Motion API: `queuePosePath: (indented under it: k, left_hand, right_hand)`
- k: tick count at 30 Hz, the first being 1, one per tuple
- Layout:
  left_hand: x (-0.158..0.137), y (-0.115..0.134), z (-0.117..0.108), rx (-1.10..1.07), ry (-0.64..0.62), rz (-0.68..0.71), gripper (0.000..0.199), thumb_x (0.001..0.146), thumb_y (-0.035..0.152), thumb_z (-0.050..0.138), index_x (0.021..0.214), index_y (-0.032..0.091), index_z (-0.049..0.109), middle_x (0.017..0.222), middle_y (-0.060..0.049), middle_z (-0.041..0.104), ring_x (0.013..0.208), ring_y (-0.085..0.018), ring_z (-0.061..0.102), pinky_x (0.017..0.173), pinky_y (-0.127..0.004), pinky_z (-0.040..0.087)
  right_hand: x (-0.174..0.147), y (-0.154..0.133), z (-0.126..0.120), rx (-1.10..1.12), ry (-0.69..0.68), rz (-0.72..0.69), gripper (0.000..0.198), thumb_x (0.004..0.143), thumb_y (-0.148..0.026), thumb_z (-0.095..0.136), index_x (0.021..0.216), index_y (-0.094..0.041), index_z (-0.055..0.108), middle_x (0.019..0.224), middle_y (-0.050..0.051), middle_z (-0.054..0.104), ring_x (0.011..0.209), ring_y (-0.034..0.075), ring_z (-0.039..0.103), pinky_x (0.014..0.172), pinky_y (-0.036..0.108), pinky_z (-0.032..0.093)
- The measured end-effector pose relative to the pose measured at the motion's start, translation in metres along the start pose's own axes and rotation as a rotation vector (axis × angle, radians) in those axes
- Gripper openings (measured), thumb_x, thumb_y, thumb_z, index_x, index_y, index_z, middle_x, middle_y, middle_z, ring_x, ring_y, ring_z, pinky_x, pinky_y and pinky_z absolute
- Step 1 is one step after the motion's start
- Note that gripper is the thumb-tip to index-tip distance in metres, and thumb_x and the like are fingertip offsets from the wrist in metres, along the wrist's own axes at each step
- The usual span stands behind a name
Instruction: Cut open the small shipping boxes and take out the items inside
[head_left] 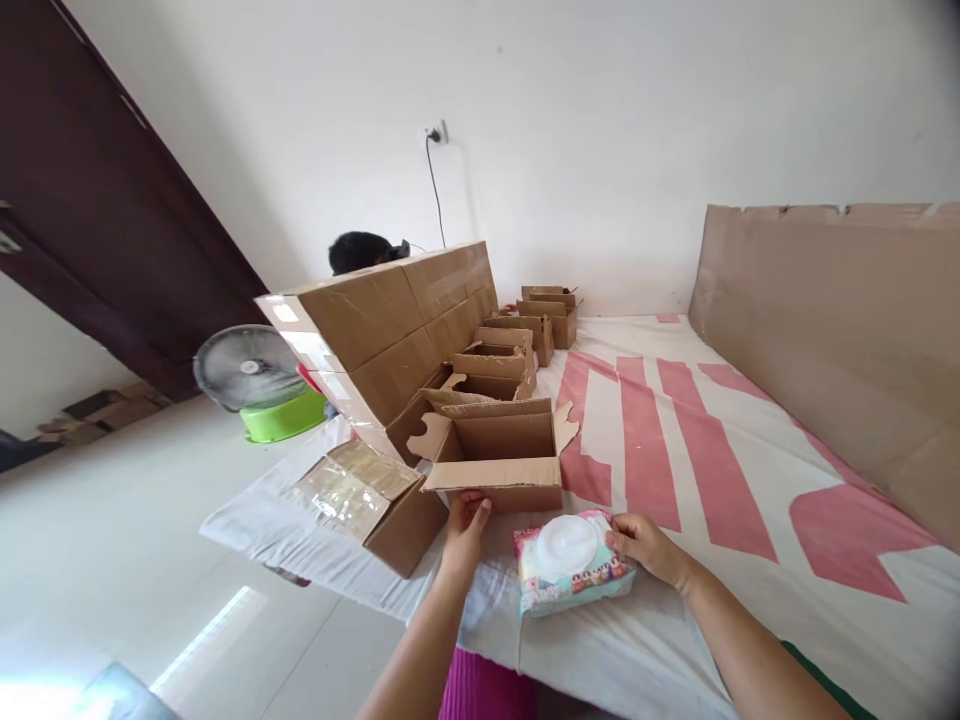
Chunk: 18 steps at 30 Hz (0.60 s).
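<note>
An open cardboard box [499,474] stands on the cloth-covered table in front of me, its flaps spread and its inside looking bare. My left hand [466,525] is at the lower front of this box, thumb and fingers closed against its front side. To the right, a pink and teal pack of wet wipes [551,590] with a white lid lies on the cloth, lid up. My right hand [649,548] grips the pack's right end, thumb on top. Some of the right hand's fingers are hidden behind the pack.
A taped closed box [405,530] sits left of the open one. More open boxes [491,372] line up behind, along a stacked carton wall [382,340]. A person's head [360,252] shows beyond it. A cardboard panel [832,330] borders the right; a fan [251,368] stands left.
</note>
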<state>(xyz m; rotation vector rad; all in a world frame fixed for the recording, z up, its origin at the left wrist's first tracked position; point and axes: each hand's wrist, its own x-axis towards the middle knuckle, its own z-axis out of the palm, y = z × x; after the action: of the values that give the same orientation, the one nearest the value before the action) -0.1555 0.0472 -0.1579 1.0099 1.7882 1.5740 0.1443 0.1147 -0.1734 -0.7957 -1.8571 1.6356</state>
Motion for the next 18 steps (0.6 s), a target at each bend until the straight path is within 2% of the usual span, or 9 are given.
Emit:
queuePosePath:
  k: [4,7,8,10,11,13,15,16,18]
  left_hand:
    - [-0.012,0.0,-0.001,0.081,0.069,0.013,0.05,0.068,0.065,0.063,0.088,0.02,0.056,0.083,-0.006,0.065,0.083,-0.024,0.064,0.083,-0.041,0.05]
    - [-0.045,0.009,-0.004,0.203,-0.004,0.109,0.038,0.074,0.055,0.064,0.088,0.02,0.062,0.087,-0.008,0.067,0.088,-0.028,0.064,0.086,-0.045,0.049]
    - [-0.057,0.014,-0.004,0.28,-0.079,0.211,0.035,0.08,0.052,0.059,0.093,0.02,0.064,0.093,-0.01,0.068,0.094,-0.029,0.063,0.089,-0.046,0.048]
    - [-0.077,0.024,-0.003,0.448,-0.322,0.446,0.036,0.087,0.047,0.054,0.11,0.021,0.064,0.111,-0.013,0.066,0.11,-0.03,0.059,0.099,-0.049,0.044]
    - [-0.085,0.03,-0.001,0.538,-0.452,0.554,0.041,0.087,0.047,0.056,0.12,0.023,0.061,0.123,-0.014,0.063,0.119,-0.031,0.055,0.104,-0.052,0.04]
    - [-0.093,0.038,0.004,0.719,-0.631,0.675,0.066,0.076,0.05,0.071,0.135,0.028,0.052,0.143,-0.014,0.05,0.134,-0.037,0.042,0.111,-0.06,0.03]
    - [-0.094,0.045,0.01,0.91,-0.657,0.655,0.092,0.06,0.046,0.084,0.142,0.032,0.044,0.154,-0.013,0.036,0.14,-0.043,0.031,0.112,-0.065,0.023]
    - [-0.093,0.049,0.012,0.991,-0.635,0.602,0.097,0.057,0.041,0.086,0.144,0.033,0.043,0.155,-0.013,0.034,0.14,-0.044,0.031,0.111,-0.065,0.023]
    - [-0.089,0.056,0.012,1.088,-0.608,0.488,0.095,0.058,0.032,0.084,0.144,0.032,0.042,0.152,-0.013,0.039,0.136,-0.041,0.036,0.111,-0.06,0.027]
  right_hand:
    - [0.001,0.001,0.0,-0.015,0.003,0.001,0.055,0.076,-0.069,0.062,0.061,-0.02,0.043,0.055,-0.005,0.042,0.053,0.009,0.036,0.051,0.024,0.024]
    - [0.001,0.001,-0.001,-0.039,0.001,0.001,0.056,0.075,-0.07,0.062,0.06,-0.02,0.042,0.055,-0.005,0.041,0.053,0.009,0.036,0.05,0.024,0.023]
    - [0.001,0.0,0.0,-0.045,-0.003,0.0,0.056,0.075,-0.071,0.062,0.061,-0.02,0.043,0.055,-0.005,0.041,0.053,0.01,0.036,0.05,0.025,0.023]
    - [0.001,-0.002,0.001,-0.06,-0.014,-0.011,0.057,0.075,-0.072,0.061,0.061,-0.02,0.044,0.056,-0.005,0.04,0.054,0.01,0.035,0.05,0.025,0.023]
    - [0.0,-0.004,0.002,-0.061,-0.027,-0.019,0.057,0.075,-0.073,0.06,0.062,-0.019,0.045,0.057,-0.005,0.04,0.055,0.01,0.035,0.051,0.025,0.024]
    - [-0.002,-0.009,0.006,-0.04,-0.08,-0.026,0.056,0.075,-0.073,0.06,0.065,-0.018,0.048,0.062,-0.004,0.043,0.058,0.01,0.037,0.054,0.025,0.027]
    - [-0.004,-0.013,0.01,0.013,-0.161,-0.006,0.056,0.075,-0.073,0.061,0.07,-0.017,0.052,0.066,-0.003,0.047,0.061,0.011,0.04,0.056,0.025,0.03]
    - [-0.005,-0.014,0.012,0.041,-0.201,0.009,0.056,0.074,-0.072,0.062,0.072,-0.017,0.053,0.068,-0.002,0.049,0.062,0.011,0.042,0.057,0.025,0.031]
    - [-0.006,-0.014,0.015,0.093,-0.243,0.028,0.055,0.072,-0.07,0.067,0.075,-0.017,0.056,0.07,-0.002,0.053,0.064,0.012,0.045,0.059,0.025,0.033]
